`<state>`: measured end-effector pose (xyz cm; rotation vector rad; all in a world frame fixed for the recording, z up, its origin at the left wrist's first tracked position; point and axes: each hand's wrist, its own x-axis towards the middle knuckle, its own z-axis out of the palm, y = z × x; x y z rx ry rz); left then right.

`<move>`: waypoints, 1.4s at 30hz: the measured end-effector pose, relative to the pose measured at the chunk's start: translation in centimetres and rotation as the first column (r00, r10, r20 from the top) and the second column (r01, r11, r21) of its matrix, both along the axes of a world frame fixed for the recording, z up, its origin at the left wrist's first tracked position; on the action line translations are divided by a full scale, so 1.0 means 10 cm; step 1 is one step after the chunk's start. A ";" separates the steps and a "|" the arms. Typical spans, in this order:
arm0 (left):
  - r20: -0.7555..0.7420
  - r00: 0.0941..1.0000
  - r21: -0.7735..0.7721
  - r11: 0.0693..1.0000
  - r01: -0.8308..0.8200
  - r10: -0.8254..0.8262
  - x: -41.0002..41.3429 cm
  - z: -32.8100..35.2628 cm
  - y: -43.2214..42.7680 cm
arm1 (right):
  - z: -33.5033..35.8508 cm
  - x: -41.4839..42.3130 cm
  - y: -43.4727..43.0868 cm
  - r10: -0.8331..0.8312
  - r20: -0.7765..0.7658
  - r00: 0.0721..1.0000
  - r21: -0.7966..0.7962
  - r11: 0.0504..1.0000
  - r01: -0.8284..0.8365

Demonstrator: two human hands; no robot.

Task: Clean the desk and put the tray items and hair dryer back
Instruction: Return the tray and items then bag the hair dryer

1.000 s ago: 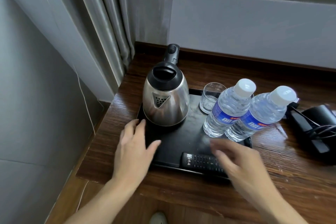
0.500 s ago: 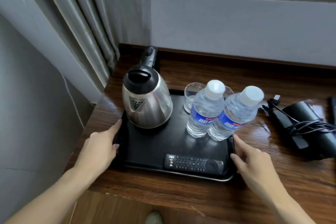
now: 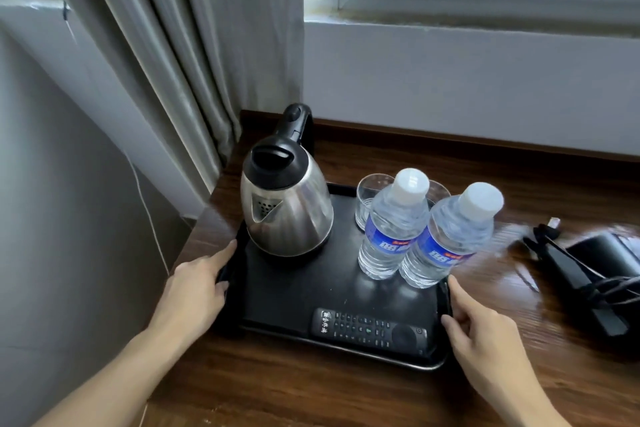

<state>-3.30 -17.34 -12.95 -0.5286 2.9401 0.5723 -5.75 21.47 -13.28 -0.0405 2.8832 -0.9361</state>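
Head view: both hands are on the black tray (image 3: 294, 291), which sits at the left end of the desk (image 3: 311, 392). The left hand (image 3: 194, 291) grips the left rim, forefinger straight along it, thumb curled over the edge. The right hand (image 3: 481, 329) pinches the right rim the same way. Riding on the tray: a steel kettle (image 3: 287, 211) back left, a left bottle (image 3: 391, 229) and a right bottle (image 3: 446, 243) upright and touching, a glass (image 3: 369, 201) just behind them, and a remote (image 3: 369, 328) flat along the front. The hair dryer (image 3: 602, 274) lies on the desk off to the right, clear of the tray.
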 end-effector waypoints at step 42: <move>0.012 0.999 -0.017 0.999 -0.041 0.041 -1.14 -0.09 -1.03 | -0.08 -1.19 -1.02 0.043 -0.030 0.999 0.018 0.999 -0.043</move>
